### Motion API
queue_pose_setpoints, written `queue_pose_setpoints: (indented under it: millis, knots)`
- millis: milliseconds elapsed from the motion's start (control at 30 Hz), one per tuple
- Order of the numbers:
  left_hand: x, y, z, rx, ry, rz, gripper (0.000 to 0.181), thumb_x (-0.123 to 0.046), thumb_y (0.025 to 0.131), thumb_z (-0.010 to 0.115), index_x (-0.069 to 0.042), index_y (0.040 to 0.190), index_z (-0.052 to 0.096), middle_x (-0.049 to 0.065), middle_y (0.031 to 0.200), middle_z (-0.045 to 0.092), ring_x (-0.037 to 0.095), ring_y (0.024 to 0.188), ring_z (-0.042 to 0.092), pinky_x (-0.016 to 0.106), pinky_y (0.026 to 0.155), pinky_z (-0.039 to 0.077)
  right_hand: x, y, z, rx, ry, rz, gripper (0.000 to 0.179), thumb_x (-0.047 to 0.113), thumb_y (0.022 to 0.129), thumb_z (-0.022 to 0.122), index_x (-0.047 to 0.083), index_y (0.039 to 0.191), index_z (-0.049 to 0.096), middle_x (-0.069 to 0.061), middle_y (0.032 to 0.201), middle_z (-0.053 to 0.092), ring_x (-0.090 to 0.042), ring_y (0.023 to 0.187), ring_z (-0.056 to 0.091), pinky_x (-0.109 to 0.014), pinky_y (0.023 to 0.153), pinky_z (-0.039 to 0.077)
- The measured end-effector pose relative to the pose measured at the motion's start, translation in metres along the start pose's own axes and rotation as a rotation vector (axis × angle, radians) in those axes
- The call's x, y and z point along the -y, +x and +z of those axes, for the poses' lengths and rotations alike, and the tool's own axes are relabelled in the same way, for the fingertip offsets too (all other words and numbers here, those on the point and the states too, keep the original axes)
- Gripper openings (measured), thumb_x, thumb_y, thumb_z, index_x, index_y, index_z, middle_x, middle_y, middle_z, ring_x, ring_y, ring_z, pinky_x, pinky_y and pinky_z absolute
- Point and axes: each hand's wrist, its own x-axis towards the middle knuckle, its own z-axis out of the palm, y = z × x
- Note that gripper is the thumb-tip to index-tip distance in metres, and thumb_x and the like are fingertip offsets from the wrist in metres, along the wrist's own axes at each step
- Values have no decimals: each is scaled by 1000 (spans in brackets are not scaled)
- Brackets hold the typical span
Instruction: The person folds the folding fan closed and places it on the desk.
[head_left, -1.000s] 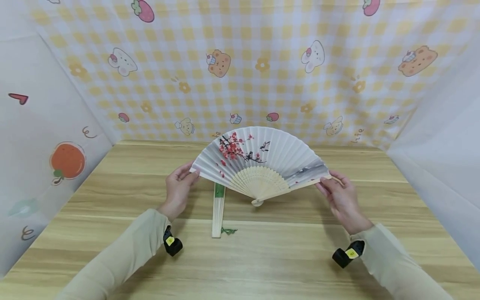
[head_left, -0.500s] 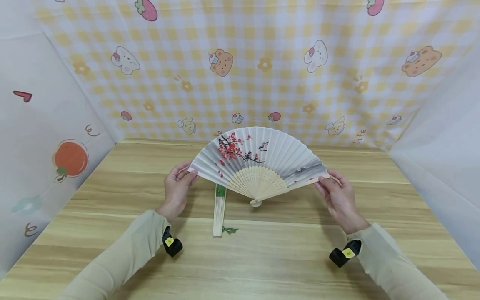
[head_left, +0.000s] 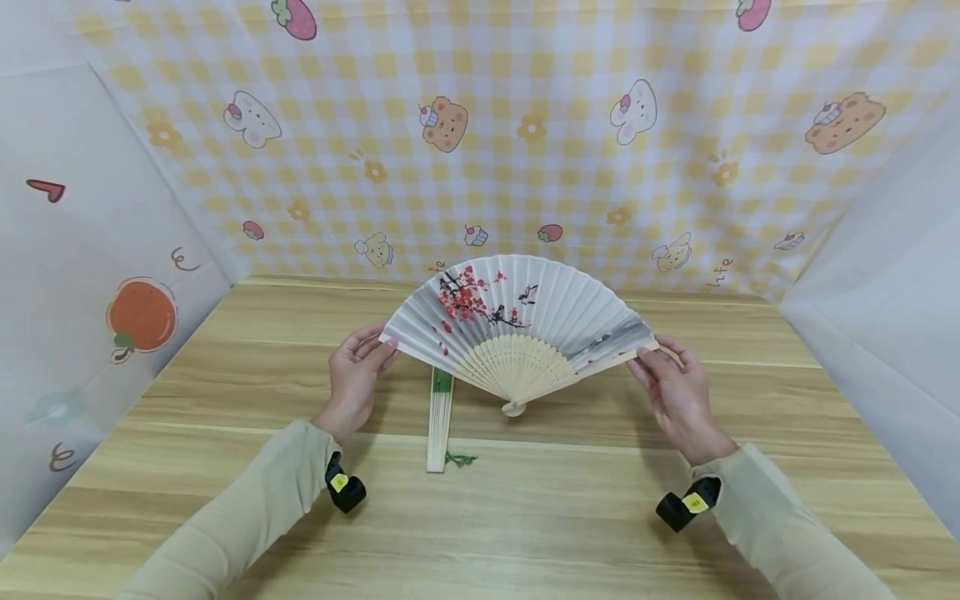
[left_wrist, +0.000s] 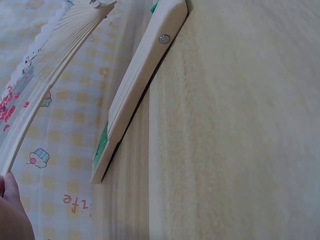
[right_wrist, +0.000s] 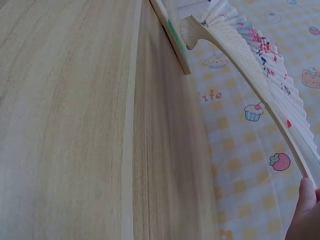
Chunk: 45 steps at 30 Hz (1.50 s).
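Observation:
A white folding fan with red blossoms, dark branches and birds is spread wide above the table, its pale ribs meeting at a pivot toward me. My left hand pinches its left end, thumb in front. At the opposite end, my right hand pinches the other outer rib between thumb and fingers. Below the spread fan lies a folded green fan with pale ribs and a green tassel; its far part is hidden. In the left wrist view that folded fan shows a round metal rivet.
The wooden table reaches back to a yellow checked cloth printed with cartoon animals. A white printed sheet stands at the left and a plain white one at the right. Black wrist cameras sit at both sleeves.
The head view has shifted slightly. My right hand has moved a little inward with its end of the spread fan, and both hands keep their hold. The folded fan stays put.

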Motion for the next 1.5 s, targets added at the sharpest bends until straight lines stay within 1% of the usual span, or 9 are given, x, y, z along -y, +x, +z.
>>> queue_pose_setpoints:
  millis: [100,300,467,633,833,1000,1200,1367,1500]
  knots:
    - [-1,0,0,2,-2,-9,27,4,81,60,-2,107,53,-2,86,63,10,83,60,23,80,48,1,0,2,-2,-14,1,38,-12,78,58,5,107,39,-7,78,51,-14,67,61,-23,72,50]
    - [-2,0,1,-7,-27,-28,28,5,80,60,1,108,53,-3,82,63,9,79,61,23,79,48,1,0,4,-1,2,7,42,-10,77,60,5,109,38,-7,79,51,-15,70,61,-24,74,50]
    - [-2,-1,3,-4,-38,-40,28,6,81,59,1,107,53,-2,82,64,10,80,61,25,80,48,0,0,5,7,-11,6,37,-10,80,57,5,108,40,-6,80,53,-14,70,61,-23,72,50]
    - [-2,-2,6,15,-37,-35,28,6,82,57,3,109,52,-2,83,63,9,80,61,23,78,49,-2,0,7,13,-24,-7,33,-10,80,56,5,106,41,-6,77,54,-13,68,61,-22,69,51]
    - [-2,-4,8,25,-61,-38,25,8,81,57,0,104,54,0,83,64,10,79,62,23,78,49,-3,2,9,24,-33,-8,30,-10,81,55,5,104,43,-6,77,56,-13,69,61,-22,68,51]
    - [-2,-5,10,44,-63,-45,27,9,81,57,0,106,53,-1,83,64,10,79,62,22,77,49,-4,2,9,35,-11,-17,25,-12,81,54,5,99,49,-6,76,58,-14,69,61,-23,67,52]
    - [-3,-8,13,88,-50,-51,29,6,81,57,2,109,52,-1,85,64,10,80,62,23,80,48,-4,0,10,80,-4,-22,24,-12,81,54,5,98,52,-7,79,60,-15,71,63,-24,68,51]
    - [-3,-11,15,105,-52,-54,27,6,82,57,1,107,53,-1,85,64,10,80,61,23,79,48,-5,-2,12,90,-43,-19,22,-11,82,53,5,98,52,-6,82,62,-16,72,64,-23,69,51]
    - [-5,-11,18,120,-56,-37,28,6,82,56,1,109,52,-1,86,63,10,81,61,23,80,48,-6,-3,13,94,-74,-13,23,-9,83,53,6,100,51,-5,85,61,-15,73,63,-22,70,51]
